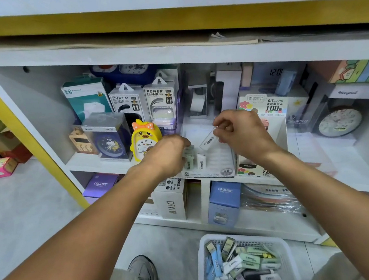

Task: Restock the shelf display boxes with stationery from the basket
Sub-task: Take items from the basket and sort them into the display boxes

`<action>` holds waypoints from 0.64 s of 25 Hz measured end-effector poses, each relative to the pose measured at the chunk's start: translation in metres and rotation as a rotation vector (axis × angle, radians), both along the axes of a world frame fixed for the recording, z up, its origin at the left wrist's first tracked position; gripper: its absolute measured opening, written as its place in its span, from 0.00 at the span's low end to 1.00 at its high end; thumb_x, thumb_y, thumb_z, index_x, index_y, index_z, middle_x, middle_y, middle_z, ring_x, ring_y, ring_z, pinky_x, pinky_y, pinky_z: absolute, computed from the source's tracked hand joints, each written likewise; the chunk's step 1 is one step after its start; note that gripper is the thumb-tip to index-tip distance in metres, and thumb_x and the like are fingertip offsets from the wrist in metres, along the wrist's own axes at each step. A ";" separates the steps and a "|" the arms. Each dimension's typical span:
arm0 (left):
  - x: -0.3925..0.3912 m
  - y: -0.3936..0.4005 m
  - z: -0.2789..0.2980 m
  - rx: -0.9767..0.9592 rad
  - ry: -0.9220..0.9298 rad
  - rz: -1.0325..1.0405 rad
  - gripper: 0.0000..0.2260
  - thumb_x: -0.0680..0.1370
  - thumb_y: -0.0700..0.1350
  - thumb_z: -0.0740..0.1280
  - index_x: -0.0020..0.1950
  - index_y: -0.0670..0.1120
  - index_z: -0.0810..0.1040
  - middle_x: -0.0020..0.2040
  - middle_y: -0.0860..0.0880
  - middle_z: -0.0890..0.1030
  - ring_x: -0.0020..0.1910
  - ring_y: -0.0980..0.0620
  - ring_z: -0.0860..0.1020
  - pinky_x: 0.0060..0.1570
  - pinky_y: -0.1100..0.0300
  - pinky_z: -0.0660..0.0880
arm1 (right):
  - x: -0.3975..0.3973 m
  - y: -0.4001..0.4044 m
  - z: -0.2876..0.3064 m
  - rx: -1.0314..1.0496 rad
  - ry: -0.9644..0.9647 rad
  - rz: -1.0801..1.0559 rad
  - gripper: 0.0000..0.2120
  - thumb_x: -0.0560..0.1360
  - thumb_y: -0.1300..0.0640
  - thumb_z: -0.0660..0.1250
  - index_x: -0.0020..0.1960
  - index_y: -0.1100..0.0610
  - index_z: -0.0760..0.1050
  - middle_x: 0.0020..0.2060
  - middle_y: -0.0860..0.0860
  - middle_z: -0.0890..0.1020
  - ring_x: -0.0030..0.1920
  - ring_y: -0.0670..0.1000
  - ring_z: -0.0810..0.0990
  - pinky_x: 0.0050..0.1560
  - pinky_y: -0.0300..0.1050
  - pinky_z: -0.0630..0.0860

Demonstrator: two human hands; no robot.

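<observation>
A white display box [218,166] marked 2B stands at the shelf's front edge, with a few small lead cases upright in its left end. My left hand [169,154] grips a small bunch of pale green cases [189,155] at that left end. My right hand [237,132] pinches one white lead case [208,141], tilted, just above the box's middle. On the floor below stands a white basket [240,241] holding several blue, green, white and purple cases.
A yellow chick alarm clock [144,138] stands just left of my left hand. A second display box [267,109] of 0.7 mm leads sits right of the white box. Power banks, clocks and boxed goods fill the shelf behind. My shoe [144,271] is beside the basket.
</observation>
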State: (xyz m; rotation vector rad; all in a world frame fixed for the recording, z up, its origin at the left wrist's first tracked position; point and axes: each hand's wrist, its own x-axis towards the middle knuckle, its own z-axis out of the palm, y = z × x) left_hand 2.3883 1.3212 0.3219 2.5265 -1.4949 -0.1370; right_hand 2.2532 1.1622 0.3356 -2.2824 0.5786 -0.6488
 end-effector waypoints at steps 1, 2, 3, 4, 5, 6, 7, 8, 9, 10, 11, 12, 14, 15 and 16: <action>-0.001 -0.001 -0.003 0.002 -0.011 -0.015 0.18 0.76 0.38 0.66 0.65 0.45 0.77 0.60 0.42 0.80 0.57 0.42 0.78 0.53 0.55 0.75 | 0.000 0.001 -0.004 -0.081 0.044 0.033 0.06 0.77 0.62 0.71 0.53 0.54 0.82 0.40 0.48 0.82 0.40 0.47 0.84 0.47 0.46 0.83; -0.002 -0.002 -0.005 -0.001 -0.018 -0.021 0.16 0.75 0.37 0.65 0.63 0.44 0.78 0.58 0.42 0.81 0.56 0.42 0.78 0.51 0.55 0.75 | 0.001 0.002 -0.008 -0.128 0.078 0.070 0.07 0.77 0.62 0.71 0.54 0.54 0.82 0.41 0.47 0.82 0.41 0.47 0.84 0.49 0.47 0.83; -0.003 -0.002 -0.007 -0.008 -0.025 -0.018 0.16 0.75 0.36 0.64 0.62 0.44 0.78 0.56 0.42 0.81 0.54 0.41 0.78 0.48 0.55 0.75 | 0.002 0.004 -0.011 -0.140 0.099 0.105 0.07 0.77 0.62 0.71 0.54 0.55 0.82 0.41 0.48 0.82 0.43 0.48 0.83 0.51 0.49 0.83; -0.002 -0.003 -0.008 -0.014 -0.032 -0.015 0.17 0.75 0.34 0.64 0.61 0.45 0.78 0.55 0.41 0.81 0.54 0.41 0.79 0.46 0.56 0.75 | 0.002 0.005 -0.014 -0.140 0.112 0.132 0.08 0.77 0.63 0.70 0.54 0.55 0.82 0.41 0.48 0.82 0.43 0.49 0.83 0.51 0.50 0.83; -0.001 -0.003 -0.009 -0.019 -0.037 -0.010 0.18 0.74 0.34 0.63 0.62 0.45 0.78 0.55 0.41 0.81 0.54 0.41 0.79 0.46 0.56 0.75 | 0.002 0.006 -0.015 -0.140 0.122 0.155 0.07 0.77 0.63 0.69 0.54 0.55 0.81 0.40 0.47 0.81 0.43 0.49 0.83 0.51 0.51 0.82; 0.000 -0.003 -0.010 -0.021 -0.039 -0.006 0.19 0.74 0.33 0.63 0.63 0.46 0.78 0.55 0.41 0.81 0.54 0.41 0.79 0.47 0.56 0.75 | 0.003 0.006 -0.016 -0.149 0.131 0.173 0.06 0.77 0.63 0.69 0.53 0.55 0.81 0.40 0.47 0.81 0.42 0.49 0.82 0.50 0.52 0.82; 0.000 -0.003 -0.010 -0.024 -0.040 -0.006 0.19 0.74 0.33 0.63 0.63 0.46 0.78 0.55 0.41 0.82 0.54 0.41 0.79 0.47 0.55 0.75 | 0.003 0.006 -0.017 -0.167 0.141 0.185 0.05 0.77 0.63 0.69 0.52 0.55 0.80 0.39 0.47 0.81 0.42 0.49 0.82 0.50 0.52 0.82; 0.000 -0.003 -0.010 -0.029 -0.036 -0.007 0.19 0.74 0.33 0.63 0.63 0.46 0.78 0.54 0.41 0.81 0.53 0.41 0.79 0.45 0.55 0.75 | 0.003 0.007 -0.018 -0.185 0.153 0.192 0.05 0.78 0.62 0.69 0.51 0.54 0.81 0.39 0.48 0.82 0.42 0.50 0.82 0.49 0.52 0.82; -0.001 -0.002 -0.011 -0.035 -0.024 -0.007 0.18 0.74 0.33 0.63 0.62 0.45 0.78 0.53 0.41 0.81 0.52 0.40 0.79 0.43 0.56 0.74 | 0.002 0.008 -0.019 -0.196 0.166 0.196 0.04 0.78 0.61 0.69 0.51 0.54 0.81 0.40 0.49 0.82 0.42 0.50 0.82 0.49 0.52 0.82; -0.003 -0.001 -0.011 -0.039 -0.007 -0.005 0.18 0.73 0.34 0.64 0.61 0.45 0.77 0.52 0.41 0.81 0.51 0.40 0.79 0.41 0.56 0.72 | 0.002 0.010 -0.019 -0.206 0.183 0.201 0.05 0.78 0.60 0.69 0.51 0.54 0.82 0.41 0.50 0.83 0.43 0.51 0.82 0.49 0.52 0.81; -0.004 0.000 -0.011 -0.036 0.011 -0.004 0.17 0.73 0.34 0.65 0.61 0.45 0.76 0.52 0.40 0.81 0.50 0.39 0.79 0.40 0.55 0.73 | 0.003 0.011 -0.019 -0.228 0.206 0.211 0.06 0.79 0.60 0.68 0.53 0.53 0.83 0.44 0.51 0.84 0.46 0.51 0.83 0.51 0.51 0.81; -0.006 0.002 -0.012 -0.025 0.027 -0.009 0.19 0.72 0.35 0.66 0.62 0.44 0.74 0.53 0.40 0.80 0.50 0.39 0.79 0.42 0.53 0.75 | 0.004 0.013 -0.019 -0.260 0.238 0.227 0.08 0.80 0.60 0.66 0.55 0.53 0.83 0.49 0.51 0.85 0.49 0.52 0.83 0.53 0.51 0.80; -0.009 0.004 -0.014 0.014 0.057 -0.029 0.25 0.71 0.37 0.70 0.66 0.43 0.69 0.55 0.40 0.79 0.51 0.38 0.79 0.46 0.48 0.77 | 0.005 0.016 -0.020 -0.302 0.318 0.264 0.13 0.81 0.61 0.63 0.62 0.53 0.82 0.57 0.51 0.84 0.57 0.53 0.81 0.59 0.48 0.77; -0.011 0.005 -0.016 0.020 0.070 -0.030 0.27 0.70 0.37 0.72 0.67 0.43 0.67 0.56 0.40 0.78 0.52 0.38 0.79 0.46 0.46 0.77 | 0.004 0.016 -0.020 -0.293 0.347 0.272 0.15 0.81 0.62 0.62 0.64 0.52 0.81 0.60 0.51 0.83 0.59 0.53 0.80 0.61 0.47 0.76; -0.012 0.005 -0.018 0.008 0.082 -0.024 0.28 0.69 0.36 0.72 0.67 0.44 0.66 0.56 0.40 0.77 0.52 0.37 0.79 0.46 0.46 0.77 | 0.004 0.016 -0.020 -0.272 0.363 0.269 0.17 0.81 0.62 0.61 0.66 0.51 0.80 0.61 0.50 0.82 0.60 0.53 0.80 0.61 0.46 0.76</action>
